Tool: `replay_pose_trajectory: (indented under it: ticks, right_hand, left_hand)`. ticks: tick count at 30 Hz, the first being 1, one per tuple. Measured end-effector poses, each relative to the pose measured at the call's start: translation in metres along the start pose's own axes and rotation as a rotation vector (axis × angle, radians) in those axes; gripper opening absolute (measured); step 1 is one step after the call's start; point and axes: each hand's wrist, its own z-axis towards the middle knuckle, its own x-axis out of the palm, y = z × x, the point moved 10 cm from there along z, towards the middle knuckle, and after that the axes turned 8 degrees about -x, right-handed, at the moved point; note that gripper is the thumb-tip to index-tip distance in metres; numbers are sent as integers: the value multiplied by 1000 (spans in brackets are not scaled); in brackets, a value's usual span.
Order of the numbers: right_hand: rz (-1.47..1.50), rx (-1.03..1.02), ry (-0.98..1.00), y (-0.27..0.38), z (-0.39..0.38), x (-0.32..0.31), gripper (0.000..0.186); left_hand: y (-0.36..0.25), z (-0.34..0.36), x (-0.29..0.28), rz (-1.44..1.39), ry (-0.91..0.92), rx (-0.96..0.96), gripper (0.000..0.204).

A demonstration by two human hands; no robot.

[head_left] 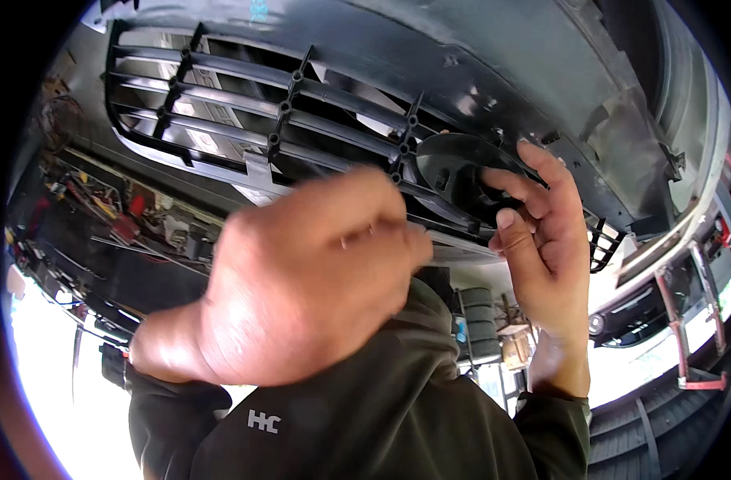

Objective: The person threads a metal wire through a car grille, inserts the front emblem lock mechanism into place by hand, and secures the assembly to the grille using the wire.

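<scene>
A black plastic grille [221, 96] with horizontal bars and vertical ribs spans the top of the head view, set in a dark grey panel [461, 64]. Toward its right is a black oval piece [453, 164] with an opening. My right hand [549, 240] grips this piece, its fingertips on the rim and in the opening, thumb bent below. My left hand [317, 272] is large and slightly blurred in the middle, just below the grille bars, with its fingers curled closed; whatever they hold, if anything, is hidden.
A cluttered dark bench [141, 224] with tools is at the left. Stacked tyres [481, 320] and a cardboard box [513, 348] are beyond my right arm. A red and grey metal stand [685, 320] and a dark car [621, 316] are at the far right.
</scene>
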Motion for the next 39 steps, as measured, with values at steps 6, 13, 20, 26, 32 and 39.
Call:
replay_pose_trajectory:
  ticks: [6, 13, 20, 26, 32, 39]
  right_hand:
    - [-56, -203, -43, -5, -21, -25, 60]
    - [66, -452, -150, -20, -47, -47, 56]
    - [34, -543, -175, -22, -52, -59, 49]
    - [19, -636, -212, -21, -52, -58, 48]
    - [19, -636, -210, -20, -51, -56, 47]
    - [-12, -625, -197, -20, -49, -54, 48]
  left_hand:
    - [-22, 55, 9, 412, -64, 128, 14]
    - [-17, 74, 45, 612, 11, 145, 10]
    - [-23, 77, 59, 800, 30, 129, 12]
    - [-21, 78, 62, 805, 42, 118, 12]
    - [-19, 77, 63, 806, 45, 111, 13]
    - [-17, 76, 60, 738, 43, 145, 16]
